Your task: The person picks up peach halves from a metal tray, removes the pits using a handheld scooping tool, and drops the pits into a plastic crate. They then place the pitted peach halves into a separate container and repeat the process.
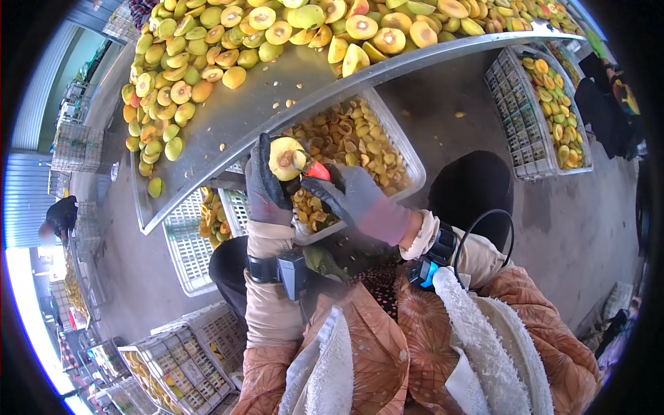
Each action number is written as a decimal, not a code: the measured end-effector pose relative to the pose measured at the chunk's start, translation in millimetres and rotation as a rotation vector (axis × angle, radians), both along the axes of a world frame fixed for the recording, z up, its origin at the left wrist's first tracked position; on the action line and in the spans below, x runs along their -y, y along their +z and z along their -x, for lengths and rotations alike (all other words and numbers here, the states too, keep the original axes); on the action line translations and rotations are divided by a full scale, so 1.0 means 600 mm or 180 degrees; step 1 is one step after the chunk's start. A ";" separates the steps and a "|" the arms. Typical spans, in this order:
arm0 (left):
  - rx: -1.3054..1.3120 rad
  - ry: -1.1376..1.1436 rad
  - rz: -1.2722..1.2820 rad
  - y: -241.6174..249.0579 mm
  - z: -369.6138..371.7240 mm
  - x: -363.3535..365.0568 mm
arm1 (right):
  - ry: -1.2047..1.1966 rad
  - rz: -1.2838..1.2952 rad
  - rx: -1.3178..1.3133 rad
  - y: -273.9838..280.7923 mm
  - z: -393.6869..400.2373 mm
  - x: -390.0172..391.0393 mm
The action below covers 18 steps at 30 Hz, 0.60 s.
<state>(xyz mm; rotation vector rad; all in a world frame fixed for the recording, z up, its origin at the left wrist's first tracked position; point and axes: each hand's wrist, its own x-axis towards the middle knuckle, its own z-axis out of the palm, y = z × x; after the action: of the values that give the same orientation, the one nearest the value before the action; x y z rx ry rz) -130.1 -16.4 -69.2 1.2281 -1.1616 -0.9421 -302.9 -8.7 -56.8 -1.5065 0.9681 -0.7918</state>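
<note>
My left hand [266, 183], in a grey work glove, is closed around a peach half [284, 158] with its cut face turned up. My right hand [360, 200], gloved in grey and pink, grips a small red-handled pitting knife [317, 171]. The knife's metal end meets the edge of the peach half by the stone; its exact shape is hard to make out. Both hands are just in front of the metal table's [259, 97] raised edge, above a white crate [408, 149] of brownish-yellow scraps and stones.
Many cut peach halves [207, 52] are heaped across the table. A crate of peach halves [553, 114] stands at the right. More plastic crates [187, 238] sit below left and at lower left [183, 360]. Another person [62, 214] is far left.
</note>
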 end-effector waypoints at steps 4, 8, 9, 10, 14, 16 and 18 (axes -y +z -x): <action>0.0422 -0.0123 0.0166 0.001 0.019 -0.019 | 0.0026 0.0369 -0.0018 -0.002 0.005 -0.015; -0.1713 0.0636 -0.0111 0.016 0.059 -0.010 | 0.0155 0.0171 -0.0223 -0.005 -0.004 -0.015; -0.1703 0.0640 -0.0114 0.014 0.062 -0.009 | 0.0069 0.0106 -0.0229 -0.014 -0.010 -0.017; -0.1773 0.0754 -0.0187 0.011 0.065 -0.008 | -0.0020 0.0040 -0.0238 -0.021 -0.013 -0.019; -0.1765 0.1058 -0.0272 -0.037 0.049 0.008 | 0.0110 0.0013 -0.0047 -0.020 -0.006 -0.021; -0.1614 0.1223 -0.0171 -0.033 0.050 0.009 | 0.0400 -0.0381 0.0186 -0.001 0.002 -0.019; -0.1283 0.1032 -0.0483 -0.022 0.056 -0.001 | 0.0504 -0.0538 0.0059 0.017 0.011 -0.019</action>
<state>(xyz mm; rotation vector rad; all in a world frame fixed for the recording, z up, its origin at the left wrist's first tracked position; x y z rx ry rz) -163.8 -15.9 -82.7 1.2297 -0.5629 -0.9842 -309.7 2.4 -46.7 -1.4074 0.8682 -0.5949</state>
